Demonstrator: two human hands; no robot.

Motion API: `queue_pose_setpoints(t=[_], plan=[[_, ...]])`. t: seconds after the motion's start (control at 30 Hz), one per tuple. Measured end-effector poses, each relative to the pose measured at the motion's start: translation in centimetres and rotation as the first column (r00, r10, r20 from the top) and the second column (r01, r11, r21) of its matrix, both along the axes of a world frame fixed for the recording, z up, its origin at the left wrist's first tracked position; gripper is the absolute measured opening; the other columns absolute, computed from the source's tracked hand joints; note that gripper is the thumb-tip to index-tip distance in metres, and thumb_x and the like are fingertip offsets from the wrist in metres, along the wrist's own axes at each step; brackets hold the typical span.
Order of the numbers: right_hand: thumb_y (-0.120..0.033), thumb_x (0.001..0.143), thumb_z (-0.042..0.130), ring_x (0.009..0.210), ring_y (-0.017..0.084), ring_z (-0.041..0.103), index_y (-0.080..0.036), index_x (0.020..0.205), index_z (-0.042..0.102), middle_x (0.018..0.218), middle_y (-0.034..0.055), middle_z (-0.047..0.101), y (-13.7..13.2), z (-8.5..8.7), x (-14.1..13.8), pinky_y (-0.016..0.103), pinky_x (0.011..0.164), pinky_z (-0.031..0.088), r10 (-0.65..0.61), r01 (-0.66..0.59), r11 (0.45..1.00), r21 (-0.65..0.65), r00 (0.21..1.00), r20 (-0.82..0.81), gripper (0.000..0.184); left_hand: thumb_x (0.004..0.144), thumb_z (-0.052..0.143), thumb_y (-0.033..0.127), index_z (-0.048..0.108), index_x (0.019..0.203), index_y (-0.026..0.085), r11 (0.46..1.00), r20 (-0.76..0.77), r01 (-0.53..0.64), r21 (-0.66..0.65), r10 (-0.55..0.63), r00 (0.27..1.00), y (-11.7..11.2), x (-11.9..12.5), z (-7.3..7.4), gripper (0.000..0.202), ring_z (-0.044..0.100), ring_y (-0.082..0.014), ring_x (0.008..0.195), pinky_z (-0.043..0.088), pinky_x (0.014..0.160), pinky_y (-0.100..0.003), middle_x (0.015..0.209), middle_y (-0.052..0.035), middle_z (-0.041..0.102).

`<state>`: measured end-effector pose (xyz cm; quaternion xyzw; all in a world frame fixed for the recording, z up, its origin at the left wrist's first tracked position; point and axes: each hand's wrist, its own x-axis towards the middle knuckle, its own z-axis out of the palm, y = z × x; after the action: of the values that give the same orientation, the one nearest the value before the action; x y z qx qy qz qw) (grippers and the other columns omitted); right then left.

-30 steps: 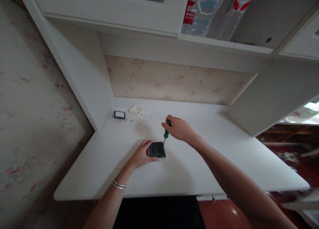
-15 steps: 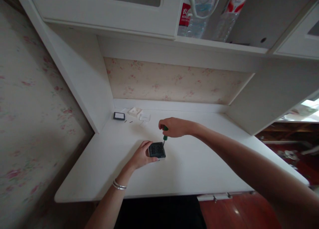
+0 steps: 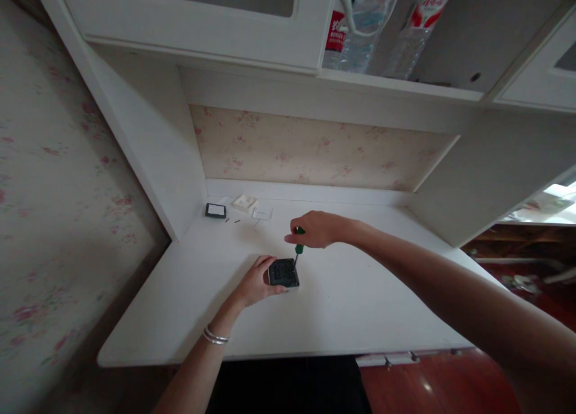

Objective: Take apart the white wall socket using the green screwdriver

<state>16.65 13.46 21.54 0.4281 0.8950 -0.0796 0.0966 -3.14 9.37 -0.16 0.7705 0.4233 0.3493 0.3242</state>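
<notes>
On the white desk lies a small square electrical fitting [image 3: 283, 272], its black moulded face up and a pale edge below. My left hand [image 3: 258, 282] grips it from the left side, thumb at the near edge and fingers at the far edge. A screwdriver [image 3: 299, 248] with a green handle stands nearly upright, its tip on the right part of the fitting. Wrapped round the handle is my right hand [image 3: 312, 229], with the thumb side facing left. What the tip touches is too small to make out.
At the desk's back left are a dark-framed piece with a white face [image 3: 215, 210], an open white box [image 3: 244, 203], a flat white plate [image 3: 262, 213] and two small screws [image 3: 232, 221]. Plastic bottles [image 3: 418, 33] stand on the shelf above. The desk [image 3: 360, 306] has a rounded front edge.
The fingers of my right hand have shifted round the screwdriver handle, one finger now reaching out to the left. My left hand and the fitting stay in place.
</notes>
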Motion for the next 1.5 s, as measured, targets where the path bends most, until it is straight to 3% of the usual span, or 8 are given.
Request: queue_pose_setpoints(t=[0.07,0.17,0.3,0.47,0.6,0.7,1.03,1.5], plan=[[-0.035,0.086,0.042,0.075,0.020,0.061,-0.019,0.095,0.062,0.089,0.0088,0.067,0.1,-0.1,0.1,0.026,0.061,0.040,0.005,-0.005,1.000,0.024,1.000,-0.024,0.027,0.060,0.079,0.044,0.050,0.124,0.021,1.000,0.000,0.003,-0.002,-0.003,1.000,0.0,0.0,0.1,0.074,0.047,-0.0262,0.115,0.037,0.103,-0.040,0.123,-0.0092,0.048],[-0.028,0.075,0.056,0.087,0.021,0.060,-0.020,0.104,0.059,0.106,0.0088,0.064,0.2,-0.3,0.3,0.025,0.065,0.040,0.080,-0.079,0.996,0.042,0.996,-0.047,0.031,0.060,0.079,0.044,0.051,0.123,0.020,1.000,-0.001,0.012,-0.005,-0.012,1.000,-0.1,0.0,0.3,0.073,0.048,-0.0260,0.114,0.038,0.102,-0.039,0.122,-0.0091,0.049],[-0.045,0.082,0.050,0.079,0.022,0.060,-0.019,0.093,0.063,0.090,0.0089,0.067,0.1,-0.5,0.1,0.027,0.062,0.040,-0.027,0.026,0.998,0.060,0.999,0.017,0.032,0.059,0.079,0.045,0.050,0.125,0.021,1.000,-0.007,-0.008,-0.018,0.008,1.000,-0.1,0.0,0.3,0.076,0.047,-0.0263,0.116,0.037,0.103,-0.039,0.124,-0.0085,0.048],[-0.021,0.076,0.052,0.086,0.020,0.059,-0.018,0.092,0.064,0.098,0.0088,0.065,-0.5,0.0,-0.1,0.026,0.071,0.040,0.065,-0.056,0.991,0.122,0.995,-0.070,0.020,0.058,0.080,0.045,0.048,0.127,0.020,0.999,0.007,0.004,-0.036,-0.004,1.000,-0.1,-0.1,0.1,0.080,0.045,-0.0279,0.118,0.035,0.104,-0.041,0.125,-0.0100,0.046],[-0.019,0.076,0.052,0.085,0.020,0.058,-0.017,0.089,0.064,0.094,0.0077,0.065,-1.4,1.1,-0.1,0.026,0.075,0.040,0.043,-0.016,0.985,0.173,0.987,-0.152,0.018,0.054,0.082,0.045,0.043,0.130,0.018,0.998,0.048,0.008,-0.065,-0.005,0.999,0.2,-0.5,-0.4,0.090,0.041,-0.0297,0.122,0.033,0.106,-0.042,0.130,-0.0132,0.041],[-0.021,0.079,0.050,0.083,0.018,0.057,-0.017,0.089,0.063,0.094,0.0066,0.064,-2.1,1.3,-0.5,0.025,0.075,0.039,0.040,0.009,0.979,0.203,0.970,-0.239,0.017,0.054,0.083,0.040,0.047,0.125,0.020,0.996,0.076,0.032,-0.077,-0.026,0.997,0.4,-0.7,-0.6,0.083,0.046,-0.0283,0.117,0.036,0.103,-0.042,0.126,-0.0116,0.045],[-0.018,0.079,0.050,0.081,0.017,0.057,-0.015,0.088,0.063,0.093,0.0070,0.062,-2.8,-1.4,-1.9,0.025,0.074,0.039,0.085,-0.042,0.985,0.168,0.962,-0.261,0.016,0.056,0.082,0.034,0.050,0.119,0.020,0.997,0.088,0.050,-0.056,-0.045,0.995,0.3,-0.4,-0.1,0.072,0.052,-0.0254,0.108,0.040,0.099,-0.040,0.117,-0.0093,0.052],[-0.018,0.081,0.050,0.083,0.017,0.057,-0.015,0.089,0.062,0.096,0.0079,0.062,-2.8,-1.4,-2.3,0.025,0.074,0.039,0.086,-0.043,0.983,0.181,0.967,-0.240,0.015,0.055,0.082,0.033,0.049,0.120,0.020,0.996,0.094,0.040,-0.085,-0.032,0.995,0.3,-0.4,-0.3,0.074,0.051,-0.0266,0.110,0.040,0.099,-0.041,0.120,-0.0087,0.051]])
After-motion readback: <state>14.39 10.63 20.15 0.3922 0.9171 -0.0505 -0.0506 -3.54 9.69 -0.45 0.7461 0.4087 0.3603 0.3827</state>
